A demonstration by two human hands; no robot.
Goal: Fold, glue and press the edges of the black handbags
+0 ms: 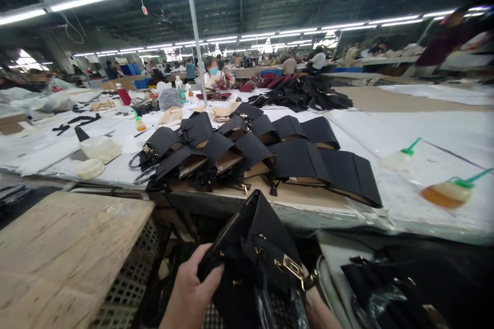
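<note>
A black leather handbag (258,236) with gold metal clasps is held low in front of me, below the table edge. My left hand (191,282) grips its left side, thumb pressed onto the leather. My right hand (311,288) is mostly hidden behind the bag, with only the wrist and a little of the hand showing by the gold buckle; its fingers cannot be seen. On the table just beyond lie two overlapping rows of several black bag pieces (250,154) with tan lining.
A plywood board (65,247) rests on a plastic crate at lower left. Glue bottles with green nozzles (450,190) lie on the white table at right. More black pieces (304,92) are piled further back. Other people work at distant tables. Black bags in plastic (405,288) sit at lower right.
</note>
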